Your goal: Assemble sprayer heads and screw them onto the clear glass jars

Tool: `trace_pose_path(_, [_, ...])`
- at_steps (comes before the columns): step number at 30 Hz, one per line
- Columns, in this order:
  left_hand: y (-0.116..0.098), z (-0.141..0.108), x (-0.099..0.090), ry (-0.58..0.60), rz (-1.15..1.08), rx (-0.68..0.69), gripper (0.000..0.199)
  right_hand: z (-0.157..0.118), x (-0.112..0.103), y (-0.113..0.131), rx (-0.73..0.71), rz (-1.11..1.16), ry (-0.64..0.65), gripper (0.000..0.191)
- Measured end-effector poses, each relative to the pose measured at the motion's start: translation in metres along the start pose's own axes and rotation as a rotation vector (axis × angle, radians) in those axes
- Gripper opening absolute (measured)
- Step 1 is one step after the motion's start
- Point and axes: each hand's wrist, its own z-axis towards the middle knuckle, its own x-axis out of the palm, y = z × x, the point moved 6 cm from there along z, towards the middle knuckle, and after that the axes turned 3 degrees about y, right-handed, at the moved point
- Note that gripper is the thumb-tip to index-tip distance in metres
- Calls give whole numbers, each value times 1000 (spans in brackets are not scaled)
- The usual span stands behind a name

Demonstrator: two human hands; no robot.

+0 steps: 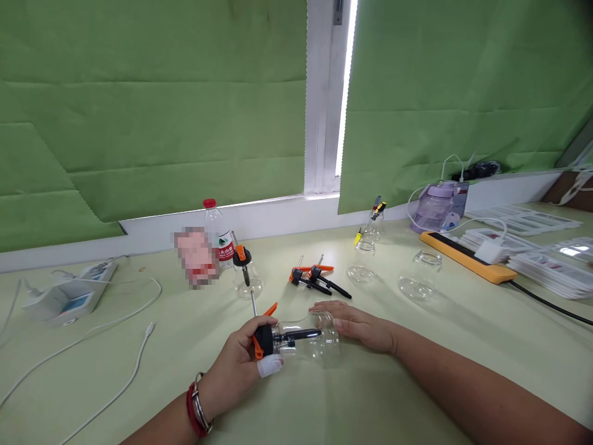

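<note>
A clear glass bottle (308,337) lies on its side over the table, its base toward the right. My left hand (243,358) is closed round its black cap (264,340), which has an orange lever, a metal spout and a black tube reaching inside. White tape wraps the thumb. My right hand (361,326) rests against the bottle's base with its fingers extended. Behind them lie two loose black-and-orange spray heads (319,277). A capped glass bottle (248,278) stands upright to their left, and open glass bottles (419,275) stand to their right.
A red-capped water bottle (217,235) stands near the wall. White cables (139,364) and a power strip (86,293) are on the left. At the right are an orange power strip (467,256), stacked white trays (551,269) and a purple jug (433,207). Screwdrivers (377,210) stand at the back.
</note>
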Motion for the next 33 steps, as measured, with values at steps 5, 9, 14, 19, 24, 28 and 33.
trace_pose_path(5, [1, 1, -4, -62, 23, -3, 44, 1, 1, 1, -6, 1, -25, 54])
trace_pose_path(9, [2, 1, -6, -106, 25, -14, 46, 1, 4, -11, -14, 99, 2, 82])
trace_pose_path(14, [2, 1, -4, -52, 9, -31, 48, 2, 3, -11, -36, 98, -16, 90])
trace_pose_path(19, [3, -1, 0, -8, -23, -56, 48, 1, -1, -6, -65, 23, -20, 82])
trace_pose_path(24, [4, -3, 3, 34, -30, -25, 49, 2, 0, -2, -123, -84, 27, 53])
trace_pose_path(28, [4, -3, 3, 45, -34, -4, 49, 3, 0, 5, -150, -97, 26, 51])
trace_pose_path(33, [5, -2, -1, -7, -4, -1, 50, 4, 0, 12, -126, -56, -3, 51])
